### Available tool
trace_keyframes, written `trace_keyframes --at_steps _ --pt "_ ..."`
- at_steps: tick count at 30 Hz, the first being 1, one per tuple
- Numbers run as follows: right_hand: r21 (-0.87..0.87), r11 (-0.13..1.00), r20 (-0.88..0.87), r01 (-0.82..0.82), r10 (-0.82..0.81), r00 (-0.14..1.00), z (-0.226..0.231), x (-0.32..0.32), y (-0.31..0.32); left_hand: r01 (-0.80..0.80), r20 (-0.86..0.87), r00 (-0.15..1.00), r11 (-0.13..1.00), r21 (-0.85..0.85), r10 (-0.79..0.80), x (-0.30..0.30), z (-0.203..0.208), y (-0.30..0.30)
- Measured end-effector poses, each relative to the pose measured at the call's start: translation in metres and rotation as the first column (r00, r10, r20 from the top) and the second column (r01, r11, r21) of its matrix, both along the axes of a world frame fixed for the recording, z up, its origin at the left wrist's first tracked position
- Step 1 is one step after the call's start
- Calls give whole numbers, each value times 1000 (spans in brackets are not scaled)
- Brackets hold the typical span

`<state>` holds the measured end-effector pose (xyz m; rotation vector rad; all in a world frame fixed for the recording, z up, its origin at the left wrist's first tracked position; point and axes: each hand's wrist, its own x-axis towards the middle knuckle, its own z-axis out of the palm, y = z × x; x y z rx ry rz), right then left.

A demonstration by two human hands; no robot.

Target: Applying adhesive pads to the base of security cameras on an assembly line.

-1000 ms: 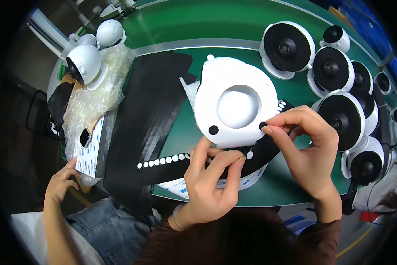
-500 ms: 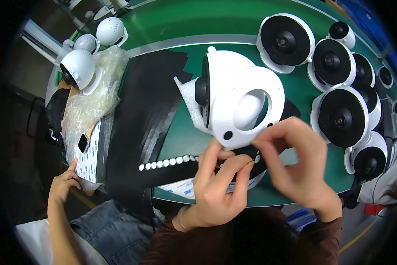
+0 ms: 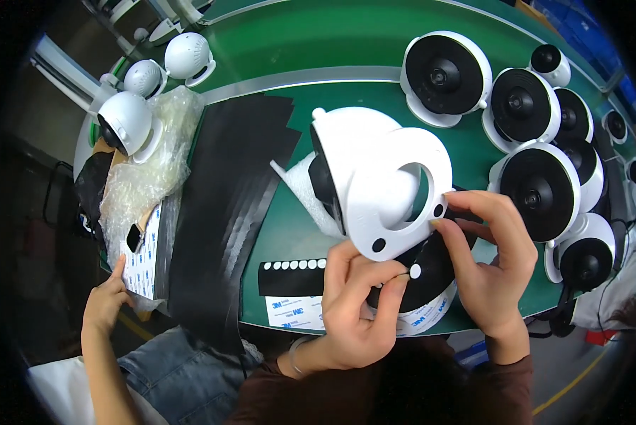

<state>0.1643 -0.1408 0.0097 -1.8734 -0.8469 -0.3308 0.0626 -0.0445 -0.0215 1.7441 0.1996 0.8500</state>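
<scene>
A round white fan-like device (image 3: pixel 353 131) lies on its side in front of me, its black face to the left. Its ring-shaped white base (image 3: pixel 396 237) faces me, with one black round pad (image 3: pixel 379 245) near the lower edge and another black round pad (image 3: pixel 439 210) at the right edge. My right hand (image 3: pixel 498 258) is closed at that right edge, thumb and forefinger on either side of the second pad. Below the base, my left hand (image 3: pixel 360 312) pinches a black strip (image 3: pixel 289 283) with a row of white dots; one white dot (image 3: pixel 415 271) shows by its fingertips.
Several similar white devices with black faces (image 3: pixel 537 195) stand at the right. A black sheet (image 3: pixel 215 184) lies left of centre, beside bubble wrap (image 3: pixel 144 177). Printed white backing (image 3: pixel 289 312) lies under the strip. Another person's hand (image 3: pixel 107 304) touches a white printed sheet at far left.
My right hand has moved from the base's lower edge up to its right edge. The dotted strip has shifted right, off the black sheet. The view has shifted slightly.
</scene>
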Motion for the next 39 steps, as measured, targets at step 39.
trace_keyframes --at_steps 39 --pt "35 983 -450 -179 176 876 34 -4 -4 156 136 982 971 -183 -132 -10 -9 20"
